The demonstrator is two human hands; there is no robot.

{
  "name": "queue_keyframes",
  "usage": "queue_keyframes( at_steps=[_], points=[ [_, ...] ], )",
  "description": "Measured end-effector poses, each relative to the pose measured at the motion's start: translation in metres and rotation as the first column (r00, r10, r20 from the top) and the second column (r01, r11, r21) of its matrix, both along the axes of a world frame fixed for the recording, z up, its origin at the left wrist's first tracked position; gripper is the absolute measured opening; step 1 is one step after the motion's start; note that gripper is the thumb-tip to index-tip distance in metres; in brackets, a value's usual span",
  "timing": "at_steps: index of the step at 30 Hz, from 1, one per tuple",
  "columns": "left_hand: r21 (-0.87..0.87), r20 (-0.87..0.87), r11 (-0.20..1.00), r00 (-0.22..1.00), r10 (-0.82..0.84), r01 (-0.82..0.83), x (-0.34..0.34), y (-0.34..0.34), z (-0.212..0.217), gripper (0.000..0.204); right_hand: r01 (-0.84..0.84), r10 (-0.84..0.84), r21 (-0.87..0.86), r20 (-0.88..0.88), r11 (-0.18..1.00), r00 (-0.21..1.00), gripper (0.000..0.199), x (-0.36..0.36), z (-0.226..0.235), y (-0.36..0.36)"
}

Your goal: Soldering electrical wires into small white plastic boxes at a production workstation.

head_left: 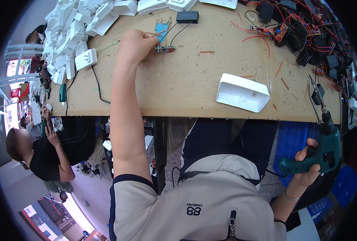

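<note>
Cardboard-topped workbench (194,80) is carrying one white shell (242,92) lying unassembled at three o'clock of the left hand (136,44), which is pinching a small circuit board (164,48), while the right hand (311,162) is gripping a green drill (325,140).

Left arm fully extended forward, bare forearm, left hand (135,44) curled, fingers pinched closed at far reach. Right arm bent low at the side, right hand (310,162) wrapped in a closed grip, thin bracelet on wrist.
</note>
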State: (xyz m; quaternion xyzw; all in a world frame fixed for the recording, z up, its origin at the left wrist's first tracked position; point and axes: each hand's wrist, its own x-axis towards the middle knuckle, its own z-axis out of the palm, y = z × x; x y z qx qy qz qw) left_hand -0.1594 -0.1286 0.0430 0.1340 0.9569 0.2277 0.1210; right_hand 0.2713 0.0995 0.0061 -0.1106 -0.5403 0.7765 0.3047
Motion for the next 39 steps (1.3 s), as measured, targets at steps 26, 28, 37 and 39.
queue_keyframes(
  at_steps=[26, 28, 37, 39],
  points=[
    [0.032, -0.217, 0.985, 0.961, 0.174, -0.171, 0.048, 0.005, 0.005, 0.035, -0.056, 0.054, -0.051, -0.045, 0.997, 0.998, 0.070, -0.004, -0.005, 0.007],
    [-0.109, -0.141, 0.987, 0.985, 0.099, -0.114, 0.042, 0.005, 0.008, 0.033, -0.057, 0.055, -0.046, -0.043, 0.997, 0.998, 0.070, -0.005, -0.005, 0.006],
    [0.199, 0.085, 0.979, 0.996, 0.026, -0.042, 0.022, -0.001, -0.017, 0.020, -0.049, 0.045, -0.067, -0.061, 0.997, 0.997, 0.068, -0.003, -0.014, 0.008],
    [0.320, 0.067, 0.946, 0.997, 0.035, -0.055, 0.015, -0.005, -0.020, 0.018, -0.036, 0.033, -0.058, -0.054, 0.998, 0.998, 0.069, -0.004, -0.012, 0.008]
  ],
)
